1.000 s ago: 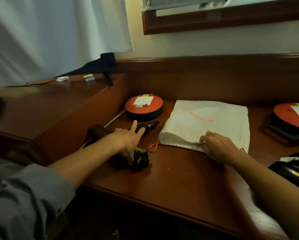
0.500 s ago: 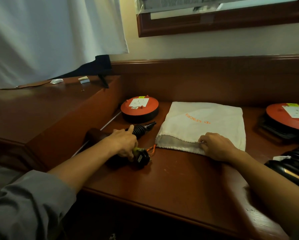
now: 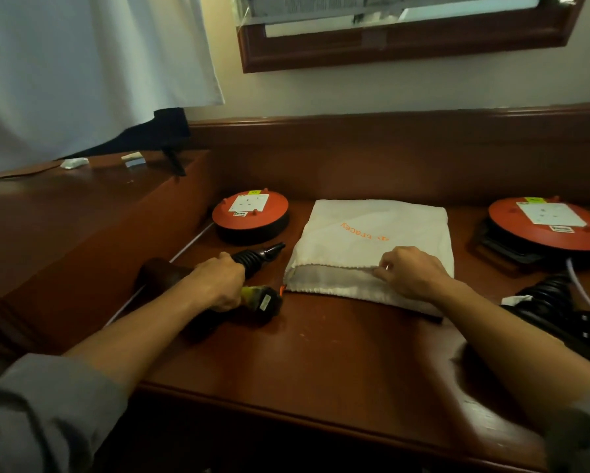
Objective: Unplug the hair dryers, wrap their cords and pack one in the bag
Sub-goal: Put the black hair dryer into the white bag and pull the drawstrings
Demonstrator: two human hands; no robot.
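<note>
While the left hand (image 3: 223, 283) is wrapped tight around the hair dryer (image 3: 252, 295) on the wooden desk (image 3: 320, 363), the right hand (image 3: 413, 271) pinches the upper lip of the cloth bag (image 3: 382, 233) between thumb and fingers, lifting it just enough to show a pale slot of lining beneath. The dryer lies on its side just left of the bag's mouth, its dark body under the palm, a yellow-banded black end with a small label poking out on the thumb side, and a ribbed black cord sleeve (image 3: 254, 259) sticking out past the knuckles toward the bag.

The dryer is judged rigid, smooth-shelled and moderately heavy for one hand, so a full wrap around the thick part, as here, seems the sound hold; the ribbed sleeve is flexible and would bend if used as a handle. The bag looks soft, light and limp (it will not stay open by itself), so the pinch at the hem has to keep the mouth lifted while the dryer slides in. An orange drawstring end (image 3: 282, 287) shows at the bag's near left corner, close to the dryer, and could snag.

Beyond the left hand sits an orange socket reel (image 3: 250, 216); beyond and to the right of the right hand sits a second reel (image 3: 549, 227), with another dark dryer and its coiled cord (image 3: 553, 302) just nearer, at the edge of view.
</note>
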